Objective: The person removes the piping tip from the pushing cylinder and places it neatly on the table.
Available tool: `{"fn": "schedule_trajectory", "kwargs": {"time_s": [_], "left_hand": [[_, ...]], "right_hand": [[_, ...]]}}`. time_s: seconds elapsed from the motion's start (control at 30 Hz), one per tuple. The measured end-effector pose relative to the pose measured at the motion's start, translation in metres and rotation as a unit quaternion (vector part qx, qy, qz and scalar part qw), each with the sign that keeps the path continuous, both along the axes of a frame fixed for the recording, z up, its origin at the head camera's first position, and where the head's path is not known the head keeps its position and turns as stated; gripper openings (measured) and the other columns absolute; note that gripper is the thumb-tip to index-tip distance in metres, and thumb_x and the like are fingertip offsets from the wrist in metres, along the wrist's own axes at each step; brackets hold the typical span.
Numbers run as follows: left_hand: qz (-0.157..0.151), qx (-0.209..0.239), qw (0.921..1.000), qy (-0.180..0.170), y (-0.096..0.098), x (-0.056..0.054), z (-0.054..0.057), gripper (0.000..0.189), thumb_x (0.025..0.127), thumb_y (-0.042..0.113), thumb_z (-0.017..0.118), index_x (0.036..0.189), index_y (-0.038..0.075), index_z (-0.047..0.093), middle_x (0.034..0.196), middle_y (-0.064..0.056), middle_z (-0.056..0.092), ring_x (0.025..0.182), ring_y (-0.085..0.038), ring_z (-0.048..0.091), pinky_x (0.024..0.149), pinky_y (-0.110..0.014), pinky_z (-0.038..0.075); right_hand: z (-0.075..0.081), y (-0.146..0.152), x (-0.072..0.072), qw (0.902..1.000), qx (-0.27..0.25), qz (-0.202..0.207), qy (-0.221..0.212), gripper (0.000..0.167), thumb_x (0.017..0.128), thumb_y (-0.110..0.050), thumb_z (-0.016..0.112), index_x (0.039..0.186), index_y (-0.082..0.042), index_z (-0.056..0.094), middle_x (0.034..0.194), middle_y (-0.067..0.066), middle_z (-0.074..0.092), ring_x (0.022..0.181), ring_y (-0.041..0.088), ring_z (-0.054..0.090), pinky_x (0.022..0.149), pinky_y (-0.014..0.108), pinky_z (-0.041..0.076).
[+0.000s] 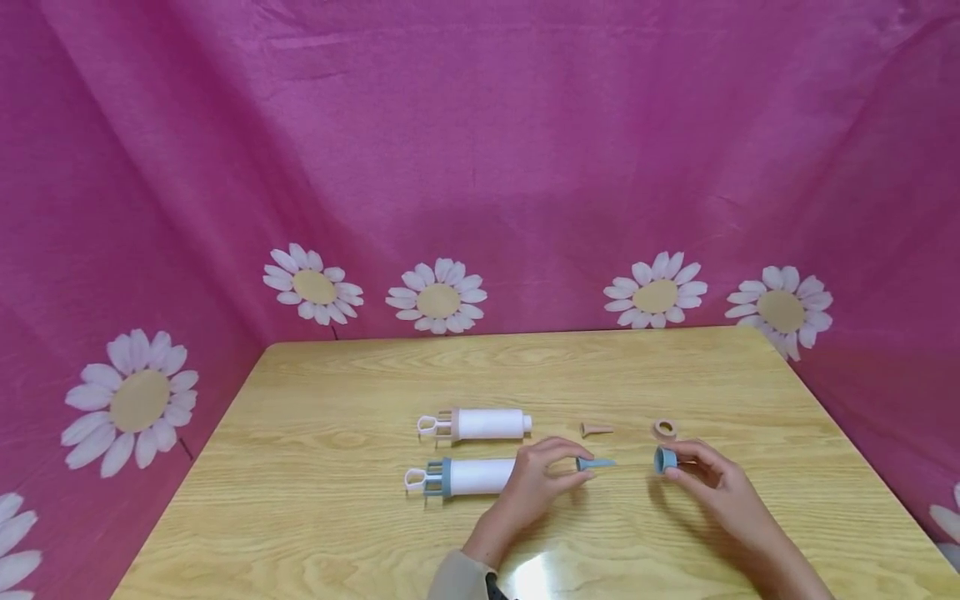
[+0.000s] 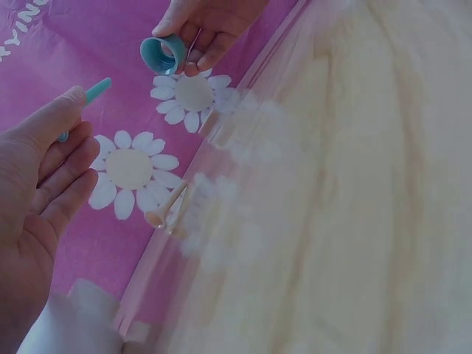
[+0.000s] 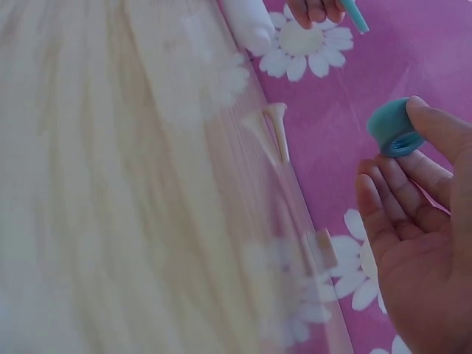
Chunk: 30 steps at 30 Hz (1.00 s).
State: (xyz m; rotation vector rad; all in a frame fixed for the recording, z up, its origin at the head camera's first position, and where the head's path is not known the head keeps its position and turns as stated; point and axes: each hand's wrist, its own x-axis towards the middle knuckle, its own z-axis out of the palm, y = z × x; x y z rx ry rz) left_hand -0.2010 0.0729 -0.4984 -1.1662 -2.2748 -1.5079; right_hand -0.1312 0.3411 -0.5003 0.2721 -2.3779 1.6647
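Note:
My left hand [image 1: 542,477] pinches a blue-green cone-shaped nozzle [image 1: 600,462] by its wide end, the narrow tip pointing right. To its right, my right hand [image 1: 716,490] grips a blue-green ring cap [image 1: 664,460] between thumb and fingers, its round opening turned toward the nozzle. Cap and nozzle are held apart, above the table. Partly behind my left hand lies a white plunger syringe with a blue-green collar [image 1: 480,477]; the hand hides its front end. In the left wrist view the ring cap [image 2: 164,55] shows its hollow inside.
Farther back on the wooden table [image 1: 315,425] lie a white syringe with a beige collar [image 1: 491,424], a beige nozzle [image 1: 595,429] and a beige ring cap [image 1: 664,428]. A pink curtain with daisies [image 1: 480,167] hangs around the table's back and sides.

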Motion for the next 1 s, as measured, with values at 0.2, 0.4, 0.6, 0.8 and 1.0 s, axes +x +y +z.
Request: {"fn": "schedule_trajectory", "kwargs": {"time_s": [0.2,0.4,0.6,0.8,1.0], "left_hand": [[-0.016,0.004,0.9999,-0.001,0.008,0.002,0.000,0.020,0.085,0.018,0.075,0.103,0.008,0.073,0.106,-0.007,0.074,0.102,-0.015,0.070,0.096,-0.020,0.052],[-0.020,0.004,0.9998,0.000,0.014,0.005,0.000,0.020,0.085,0.018,0.074,0.103,0.008,0.073,0.106,-0.007,0.074,0.103,-0.015,0.070,0.096,-0.021,0.052],[-0.021,0.003,0.9998,0.000,0.015,0.005,-0.001,0.019,0.086,0.018,0.074,0.103,0.008,0.073,0.106,-0.006,0.074,0.104,-0.014,0.069,0.096,-0.020,0.052],[-0.021,0.005,0.9997,0.013,0.014,0.004,-0.003,0.019,0.086,0.018,0.074,0.103,0.008,0.073,0.106,-0.006,0.074,0.103,-0.013,0.070,0.095,-0.019,0.053],[-0.019,0.009,0.9997,0.012,0.014,0.003,-0.004,0.019,0.085,0.017,0.075,0.102,0.008,0.073,0.105,-0.006,0.075,0.102,-0.014,0.070,0.095,-0.018,0.052]], "right_hand": [[-0.002,0.010,0.005,0.9998,0.010,-0.016,-0.003,0.028,0.094,0.001,0.060,0.120,0.009,0.058,0.107,-0.022,0.063,0.097,-0.009,0.061,0.083,0.009,0.051],[-0.001,0.013,0.006,0.9997,0.013,-0.018,-0.012,0.030,0.094,-0.001,0.060,0.122,0.010,0.057,0.108,-0.024,0.063,0.097,-0.010,0.061,0.083,0.008,0.051],[-0.001,0.014,0.006,0.9989,0.029,-0.029,-0.021,0.031,0.094,-0.004,0.061,0.122,0.009,0.057,0.104,-0.026,0.064,0.095,-0.011,0.061,0.082,0.008,0.051],[0.002,0.017,0.006,0.9972,0.057,-0.044,-0.022,0.031,0.095,-0.007,0.062,0.122,0.007,0.059,0.106,-0.028,0.061,0.096,-0.014,0.058,0.083,0.005,0.049],[0.003,0.021,0.005,0.9961,0.076,-0.044,-0.006,0.032,0.094,-0.006,0.062,0.123,0.008,0.060,0.108,-0.027,0.060,0.097,-0.014,0.057,0.083,0.004,0.048]]}}
